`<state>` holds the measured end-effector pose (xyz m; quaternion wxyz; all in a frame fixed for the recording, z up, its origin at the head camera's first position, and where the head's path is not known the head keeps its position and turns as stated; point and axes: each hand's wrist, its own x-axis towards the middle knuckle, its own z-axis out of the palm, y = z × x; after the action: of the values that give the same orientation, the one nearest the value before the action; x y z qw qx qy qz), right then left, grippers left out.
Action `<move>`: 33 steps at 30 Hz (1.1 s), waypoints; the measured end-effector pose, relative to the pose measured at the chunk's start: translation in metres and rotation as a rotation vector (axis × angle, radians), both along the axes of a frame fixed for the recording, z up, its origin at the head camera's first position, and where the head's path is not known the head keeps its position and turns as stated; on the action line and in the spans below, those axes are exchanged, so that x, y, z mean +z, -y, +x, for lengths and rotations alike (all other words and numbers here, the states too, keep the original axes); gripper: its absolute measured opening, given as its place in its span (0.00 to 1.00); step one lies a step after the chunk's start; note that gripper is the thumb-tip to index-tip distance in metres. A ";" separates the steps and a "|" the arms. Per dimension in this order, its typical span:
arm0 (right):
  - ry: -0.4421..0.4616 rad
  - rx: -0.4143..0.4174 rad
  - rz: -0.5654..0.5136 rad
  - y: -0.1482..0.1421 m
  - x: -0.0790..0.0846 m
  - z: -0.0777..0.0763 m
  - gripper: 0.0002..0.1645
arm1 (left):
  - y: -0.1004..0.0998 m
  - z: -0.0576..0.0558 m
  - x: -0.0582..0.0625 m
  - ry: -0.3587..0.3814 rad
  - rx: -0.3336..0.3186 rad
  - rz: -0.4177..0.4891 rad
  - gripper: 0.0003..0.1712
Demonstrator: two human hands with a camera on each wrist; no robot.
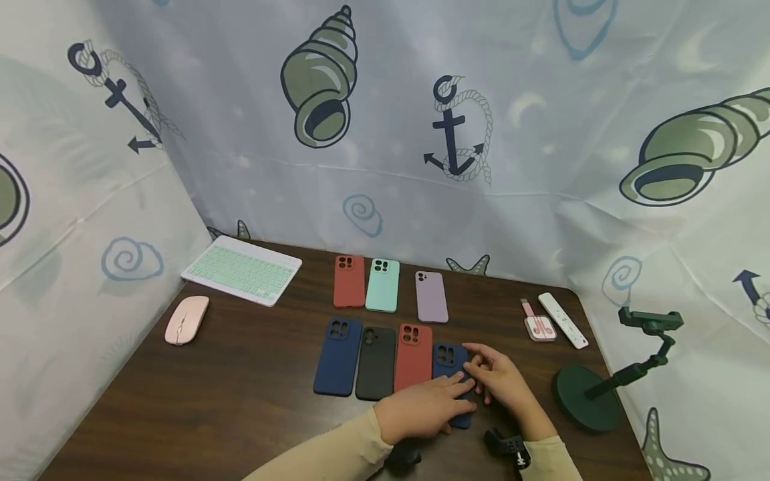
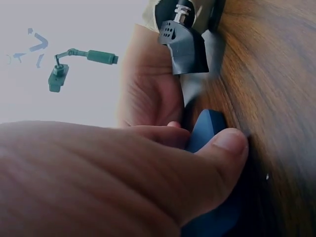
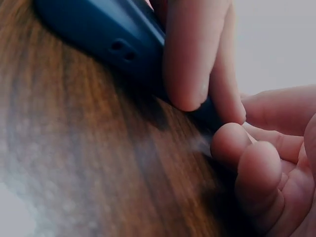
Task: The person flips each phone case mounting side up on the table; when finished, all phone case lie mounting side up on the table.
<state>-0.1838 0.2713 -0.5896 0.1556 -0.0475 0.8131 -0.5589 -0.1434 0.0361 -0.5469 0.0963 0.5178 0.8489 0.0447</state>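
Observation:
A dark blue phone case (image 1: 445,355) lies at the right end of the front row, partly hidden under both hands. My left hand (image 1: 424,404) spans it from the left and grips it across its width. In the left wrist view the thumb (image 2: 217,160) is at the near edge of the blue case (image 2: 205,128); in the right wrist view fingers hang over the case's other side (image 3: 133,49). My right hand (image 1: 499,377) is at the case's upper right corner, index finger and thumb at the edge, its other fingers (image 3: 256,168) loosely bent.
Left of the held case lie a red case (image 1: 414,354), a black case (image 1: 376,364) and another blue case (image 1: 339,361). Behind are red, mint and lilac cases (image 1: 431,297). A keyboard (image 1: 240,267), mouse (image 1: 187,321), white remote (image 1: 562,321), boxed pink cable (image 1: 539,327) and green stand (image 1: 586,397) surround them.

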 end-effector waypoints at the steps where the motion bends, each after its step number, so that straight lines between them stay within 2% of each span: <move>1: -0.009 0.001 -0.006 -0.001 0.000 -0.001 0.30 | 0.000 -0.001 0.000 0.007 0.004 0.001 0.38; 6: -0.022 0.014 -0.041 -0.004 -0.001 -0.003 0.28 | -0.001 -0.002 0.001 0.015 0.013 0.013 0.37; 12: 0.016 0.083 -0.080 -0.011 -0.003 -0.001 0.28 | 0.003 0.000 -0.002 0.079 0.003 0.041 0.37; 16: 0.006 0.126 -0.139 -0.018 -0.001 -0.003 0.27 | 0.003 -0.002 -0.003 0.101 -0.008 0.050 0.37; 21: -0.038 0.151 -0.234 -0.027 0.001 -0.006 0.27 | -0.001 -0.007 -0.001 0.056 -0.030 0.080 0.38; 26: -0.041 0.174 -0.362 -0.029 -0.001 -0.005 0.28 | -0.003 -0.007 -0.001 -0.007 -0.055 0.130 0.34; 30: -0.031 0.146 -0.471 -0.031 -0.004 -0.003 0.28 | -0.005 -0.007 -0.003 -0.018 -0.014 0.175 0.29; 33: -0.036 0.095 -0.540 -0.034 -0.005 -0.003 0.27 | -0.008 -0.008 -0.002 0.023 0.048 0.208 0.28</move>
<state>-0.1868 0.3051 -0.5948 0.1488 -0.1351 0.6342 -0.7466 -0.1514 0.0445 -0.5488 0.0508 0.5041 0.8506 0.1410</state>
